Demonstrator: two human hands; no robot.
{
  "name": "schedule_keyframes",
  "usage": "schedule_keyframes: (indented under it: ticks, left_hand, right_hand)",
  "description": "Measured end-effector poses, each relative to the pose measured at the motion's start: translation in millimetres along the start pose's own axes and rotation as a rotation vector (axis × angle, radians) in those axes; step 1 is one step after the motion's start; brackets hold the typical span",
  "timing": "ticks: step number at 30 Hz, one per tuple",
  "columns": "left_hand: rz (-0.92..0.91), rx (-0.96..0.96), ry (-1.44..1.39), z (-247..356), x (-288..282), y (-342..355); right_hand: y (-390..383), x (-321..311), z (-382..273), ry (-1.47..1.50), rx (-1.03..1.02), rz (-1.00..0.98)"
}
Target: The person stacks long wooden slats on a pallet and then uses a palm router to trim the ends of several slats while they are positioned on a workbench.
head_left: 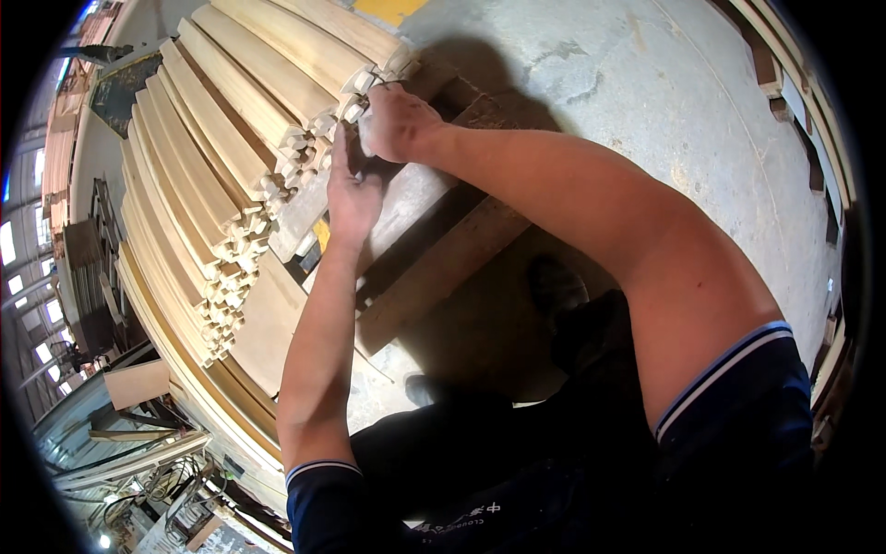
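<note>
Long pale wooden strips (268, 51) lie stacked side by side in layers, their shaped, notched ends (300, 152) facing me. My right hand (399, 125) is curled closed at the ends of the strips at the upper right of the stack, with its fingers partly hidden behind the hand. It appears to grip a strip end there. Just left of it and lower, my left hand (353, 194) has its fingers stretched out along the strip ends. Nothing shows in its palm, though its fingertips are close against the wood.
A wooden pallet (443, 263) with thick boards lies below the strip ends, in front of my feet. Grey concrete floor (637, 102) spreads to the right. At the lower left are tangled cables (175, 489) and metal frames. A dark shoe (556, 284) stands beside the pallet.
</note>
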State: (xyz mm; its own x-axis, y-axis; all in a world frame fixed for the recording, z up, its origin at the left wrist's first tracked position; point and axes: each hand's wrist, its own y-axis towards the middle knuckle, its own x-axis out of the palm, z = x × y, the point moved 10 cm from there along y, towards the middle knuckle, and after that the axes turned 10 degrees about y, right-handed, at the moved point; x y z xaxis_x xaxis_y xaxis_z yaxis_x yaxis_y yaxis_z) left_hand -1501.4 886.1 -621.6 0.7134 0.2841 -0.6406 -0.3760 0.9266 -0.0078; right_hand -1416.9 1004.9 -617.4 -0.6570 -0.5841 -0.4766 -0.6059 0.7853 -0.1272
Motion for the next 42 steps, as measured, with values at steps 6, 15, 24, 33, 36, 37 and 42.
schedule_keyframes:
  ticks: [6,15,24,33,36,37,42]
  left_hand:
    - [-0.012,-0.001,-0.085,-1,3,0]
    - [-0.01,-0.032,-0.041,-9,7,-1]
    - [0.028,0.009,0.064,5,0,-3]
    - [0.001,0.021,0.067,2,5,-2]
    - [0.007,-0.01,0.081,4,3,-3]
    - [0.011,-0.011,0.082,3,2,-3]
    - [0.001,-0.005,0.117,-7,4,-2]
  right_hand:
    - [9,-13,30,-0.034,0.102,0.154]
    - [10,-9,29,0.024,0.137,0.131]
    - [1,-17,18,0.129,0.178,0.051]
    - [8,-13,20,0.056,0.113,0.063]
    - [4,-15,20,0.09,0.121,0.059]
    - [4,-16,17,0.089,0.118,0.057]
    - [3,-16,13,0.08,0.122,0.04]
